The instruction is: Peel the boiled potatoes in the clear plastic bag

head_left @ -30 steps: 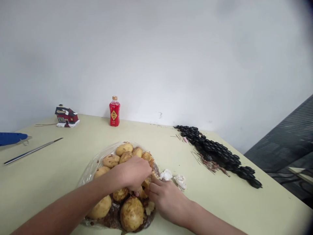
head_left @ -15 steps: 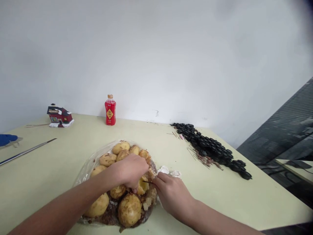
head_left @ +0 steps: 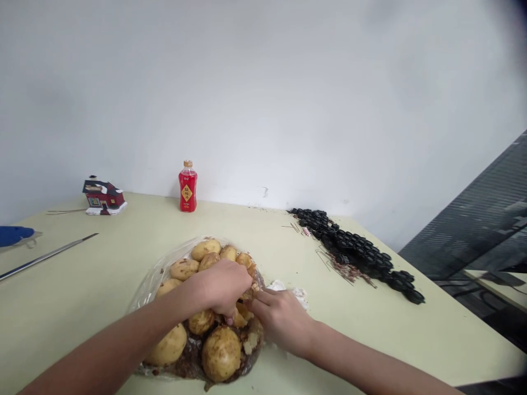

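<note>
A clear plastic bag [head_left: 142, 291] lies spread on the table, holding several brown-skinned potatoes [head_left: 221, 354] amid dark, wet-looking scraps. Over its right half, my left hand [head_left: 226, 285] is closed on a potato with yellow flesh showing [head_left: 242, 315]; part of that potato is hidden by my fingers. My right hand [head_left: 284, 318] is pinched close against the same potato. The thin dark tool in its fingers is now covered by the hand. Pale crumbly bits [head_left: 252, 343] cling at the bag's right side.
Crumpled white tissue [head_left: 298, 296] lies just beyond my right hand. Farther right is a heap of black round plastic pieces [head_left: 354, 241] with thin wires [head_left: 329, 258]. A red drink bottle [head_left: 188, 186], a small model house [head_left: 104, 196], a metal rod [head_left: 49, 257] and a blue tool [head_left: 16, 236] are also there.
My right hand has moved left and in against the potato, so the thin dark tool no longer shows. The left hand keeps its hold; the view has shifted slightly.
</note>
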Tool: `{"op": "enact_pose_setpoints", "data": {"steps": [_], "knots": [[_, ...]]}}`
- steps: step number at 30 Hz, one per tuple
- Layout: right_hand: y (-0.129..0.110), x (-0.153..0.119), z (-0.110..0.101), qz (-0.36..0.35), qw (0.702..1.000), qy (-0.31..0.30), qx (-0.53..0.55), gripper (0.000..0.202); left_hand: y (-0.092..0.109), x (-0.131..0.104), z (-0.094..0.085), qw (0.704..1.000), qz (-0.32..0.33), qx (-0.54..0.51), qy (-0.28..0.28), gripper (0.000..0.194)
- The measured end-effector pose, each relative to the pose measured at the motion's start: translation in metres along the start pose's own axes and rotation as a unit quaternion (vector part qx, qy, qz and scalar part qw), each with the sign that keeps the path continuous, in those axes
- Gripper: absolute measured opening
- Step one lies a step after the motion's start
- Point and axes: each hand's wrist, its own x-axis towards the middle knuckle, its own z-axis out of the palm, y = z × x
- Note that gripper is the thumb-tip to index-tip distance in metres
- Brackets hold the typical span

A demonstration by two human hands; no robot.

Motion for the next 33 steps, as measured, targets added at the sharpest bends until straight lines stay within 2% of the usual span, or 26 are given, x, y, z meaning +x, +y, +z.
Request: {"op": "enact_pose_setpoints", "data": {"steps": [6, 13, 16, 19, 23, 26, 31, 33], "knots": [[-0.008, -0.004, 0.003, 0.037, 0.995, 0.072, -0.05, 0.015, 0.0, 0.001, 0.001, 1.0, -0.003, 0.009, 0.002, 0.037], [-0.01, 0.005, 0.007, -0.023, 0.992, 0.082, -0.095, 0.006, 0.002, -0.001, -0.005, 1.0, -0.01, 0.007, -0.018, 0.035], [-0.009, 0.012, 0.006, -0.051, 0.995, 0.058, -0.064, 0.007, 0.002, -0.001, -0.005, 1.0, -0.007, 0.005, -0.016, 0.033], [-0.003, 0.016, 0.0, -0.065, 0.998, 0.002, -0.023, 0.009, 0.001, -0.001, -0.004, 1.0, -0.009, -0.004, -0.008, 0.035], [0.006, 0.009, -0.007, -0.088, 0.995, -0.037, 0.007, 0.011, -0.001, -0.001, -0.003, 1.0, -0.003, -0.013, -0.005, 0.035], [0.009, 0.003, -0.004, -0.098, 0.995, -0.009, 0.011, 0.013, -0.002, 0.0, -0.001, 1.0, 0.008, -0.005, -0.003, 0.036], [0.006, 0.004, 0.008, -0.079, 0.993, 0.083, -0.016, 0.022, -0.003, 0.001, 0.003, 1.0, 0.002, -0.009, 0.012, 0.036], [0.005, 0.004, 0.01, -0.072, 0.994, 0.077, -0.013, 0.02, -0.002, 0.001, 0.003, 1.0, 0.002, -0.009, 0.015, 0.036]]}}
